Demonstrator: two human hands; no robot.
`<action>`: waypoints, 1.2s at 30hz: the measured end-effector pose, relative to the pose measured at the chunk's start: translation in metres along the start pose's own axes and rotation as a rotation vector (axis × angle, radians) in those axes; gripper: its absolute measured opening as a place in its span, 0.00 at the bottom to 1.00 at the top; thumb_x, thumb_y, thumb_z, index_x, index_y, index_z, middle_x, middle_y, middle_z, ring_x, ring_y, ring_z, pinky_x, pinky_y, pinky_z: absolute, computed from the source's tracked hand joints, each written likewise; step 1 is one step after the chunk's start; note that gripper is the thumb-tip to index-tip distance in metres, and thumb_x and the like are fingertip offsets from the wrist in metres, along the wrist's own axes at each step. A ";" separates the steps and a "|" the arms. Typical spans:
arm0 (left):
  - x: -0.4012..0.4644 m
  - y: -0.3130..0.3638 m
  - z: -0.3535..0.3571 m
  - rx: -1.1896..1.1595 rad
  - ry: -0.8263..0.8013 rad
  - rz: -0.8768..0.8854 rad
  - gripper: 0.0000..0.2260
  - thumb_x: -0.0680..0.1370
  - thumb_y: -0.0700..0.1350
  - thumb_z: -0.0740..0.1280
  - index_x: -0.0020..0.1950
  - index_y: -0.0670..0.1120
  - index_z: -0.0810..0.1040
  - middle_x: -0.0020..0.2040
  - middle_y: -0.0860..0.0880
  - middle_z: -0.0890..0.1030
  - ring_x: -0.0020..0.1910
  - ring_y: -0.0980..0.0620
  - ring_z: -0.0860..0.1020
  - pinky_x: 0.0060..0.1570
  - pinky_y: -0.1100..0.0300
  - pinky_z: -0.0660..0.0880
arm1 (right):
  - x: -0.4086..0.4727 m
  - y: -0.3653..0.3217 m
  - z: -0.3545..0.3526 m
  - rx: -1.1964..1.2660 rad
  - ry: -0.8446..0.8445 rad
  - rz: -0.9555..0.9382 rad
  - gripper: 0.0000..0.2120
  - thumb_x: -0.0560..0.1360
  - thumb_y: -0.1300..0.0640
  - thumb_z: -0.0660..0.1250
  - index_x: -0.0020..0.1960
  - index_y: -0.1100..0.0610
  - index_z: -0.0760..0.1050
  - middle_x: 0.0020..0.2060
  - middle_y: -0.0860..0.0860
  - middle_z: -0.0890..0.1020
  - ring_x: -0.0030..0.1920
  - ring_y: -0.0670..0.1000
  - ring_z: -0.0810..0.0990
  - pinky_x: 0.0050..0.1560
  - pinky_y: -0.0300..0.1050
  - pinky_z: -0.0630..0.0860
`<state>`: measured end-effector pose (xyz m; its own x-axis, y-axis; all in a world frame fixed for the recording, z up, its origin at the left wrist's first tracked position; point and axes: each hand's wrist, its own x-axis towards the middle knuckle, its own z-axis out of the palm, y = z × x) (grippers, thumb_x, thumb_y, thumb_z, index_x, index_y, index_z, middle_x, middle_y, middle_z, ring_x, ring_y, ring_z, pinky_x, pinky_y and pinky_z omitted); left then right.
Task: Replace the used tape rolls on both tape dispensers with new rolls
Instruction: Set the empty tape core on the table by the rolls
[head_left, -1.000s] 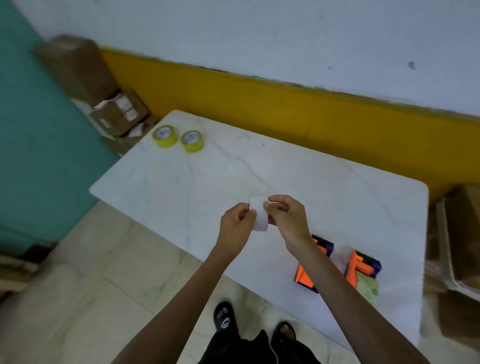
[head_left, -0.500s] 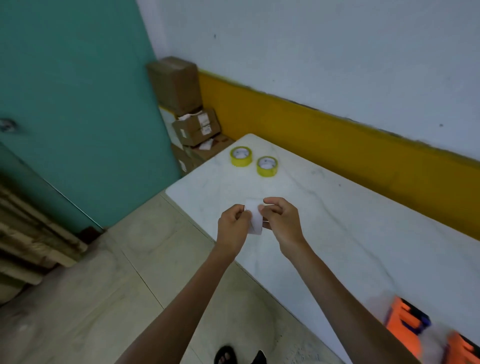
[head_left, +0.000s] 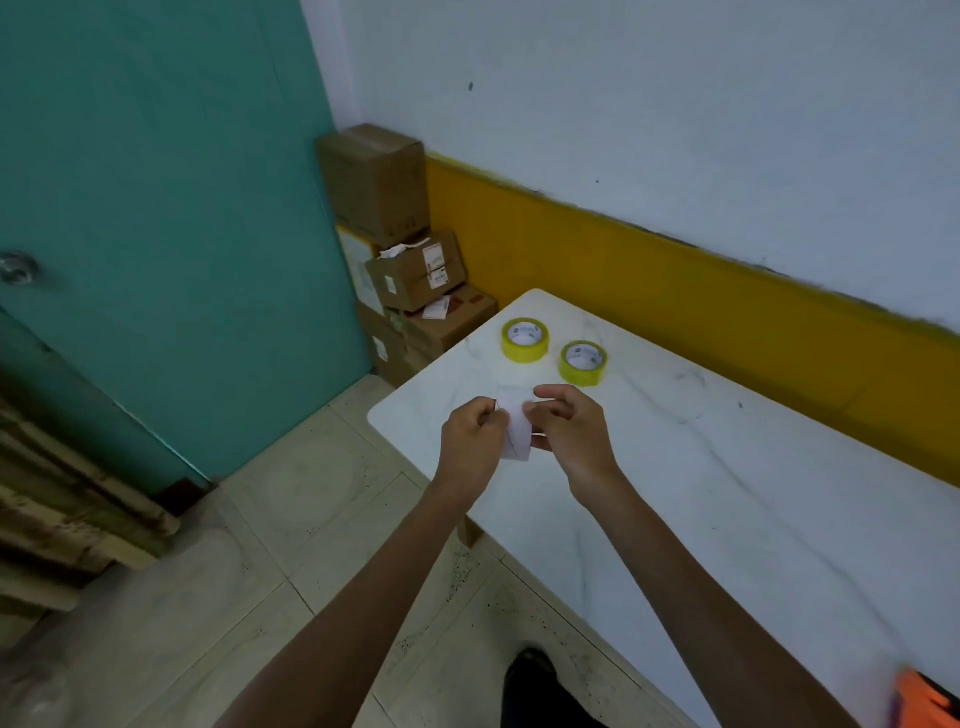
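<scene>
Between both hands I hold a small white used tape roll core (head_left: 516, 428) over the near left part of the white marble table (head_left: 727, 493). My left hand (head_left: 470, 447) pinches its left edge and my right hand (head_left: 571, 434) grips its right side. Two new yellow tape rolls (head_left: 524, 340) (head_left: 583, 362) lie flat side by side at the table's far left corner, just beyond my hands. Only an orange corner of one tape dispenser (head_left: 924, 699) shows at the bottom right edge; the other dispenser is out of view.
Stacked cardboard boxes (head_left: 410, 275) stand in the corner beyond the table's left end, against a teal door (head_left: 171, 234). A yellow-banded wall (head_left: 675, 291) runs behind the table. Wooden slats (head_left: 62, 509) lean at the left. Tiled floor lies below my arms.
The view has swung left, so both dispensers slid to the bottom right edge and the door came into sight. My hands still hold the white core between them.
</scene>
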<state>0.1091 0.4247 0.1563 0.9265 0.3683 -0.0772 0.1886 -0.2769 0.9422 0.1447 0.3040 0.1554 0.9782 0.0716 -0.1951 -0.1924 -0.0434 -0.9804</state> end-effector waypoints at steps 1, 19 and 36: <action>0.010 0.000 0.004 -0.002 -0.018 -0.007 0.11 0.79 0.40 0.60 0.43 0.33 0.74 0.37 0.46 0.71 0.37 0.52 0.68 0.37 0.61 0.66 | 0.009 0.001 0.000 0.006 0.016 0.010 0.10 0.73 0.59 0.69 0.54 0.55 0.78 0.52 0.59 0.83 0.52 0.59 0.83 0.50 0.58 0.83; 0.194 0.018 0.120 0.087 -0.373 -0.078 0.09 0.78 0.39 0.62 0.37 0.44 0.71 0.36 0.45 0.70 0.36 0.52 0.67 0.35 0.59 0.63 | 0.182 0.015 -0.053 0.142 0.329 0.119 0.11 0.74 0.66 0.68 0.56 0.61 0.76 0.50 0.65 0.82 0.52 0.63 0.82 0.51 0.59 0.82; 0.228 0.000 0.211 0.128 -0.747 -0.181 0.07 0.77 0.39 0.61 0.39 0.44 0.71 0.37 0.45 0.68 0.39 0.48 0.66 0.41 0.54 0.63 | 0.204 0.052 -0.106 0.063 0.648 0.301 0.11 0.77 0.63 0.66 0.58 0.62 0.76 0.46 0.59 0.83 0.48 0.58 0.83 0.43 0.44 0.82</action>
<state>0.3897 0.3211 0.0699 0.8426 -0.2656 -0.4684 0.3520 -0.3865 0.8525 0.3420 0.2109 0.0675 0.7282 -0.5415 -0.4202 -0.4462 0.0908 -0.8903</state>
